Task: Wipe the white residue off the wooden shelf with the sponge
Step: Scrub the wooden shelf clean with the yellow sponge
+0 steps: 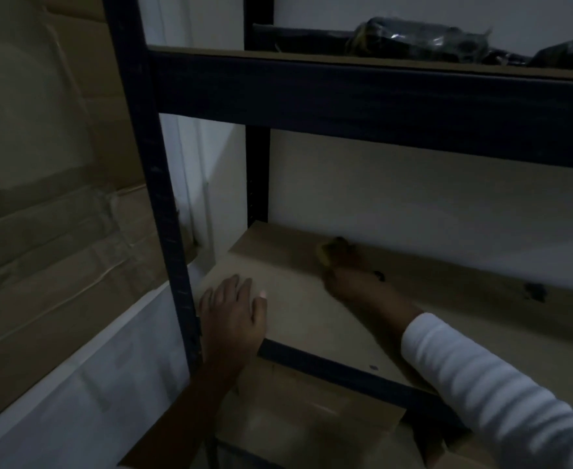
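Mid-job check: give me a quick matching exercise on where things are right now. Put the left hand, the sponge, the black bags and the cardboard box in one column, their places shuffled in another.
Things:
1. left hand
2. sponge
3. black bags
4. cardboard box

Places:
A. on the upper shelf
B. flat on the front left of the wooden shelf
C. outside the rack, to its left
D. at the back of the wooden shelf, near the wall, held by the right hand

Pairs: 1-B, 2-D, 3-A, 4-C

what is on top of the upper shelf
Dark plastic-wrapped bundles lie on the upper shelf, toward the right. What is inside the wrap cannot be told, and the shelf's far right runs out of frame.
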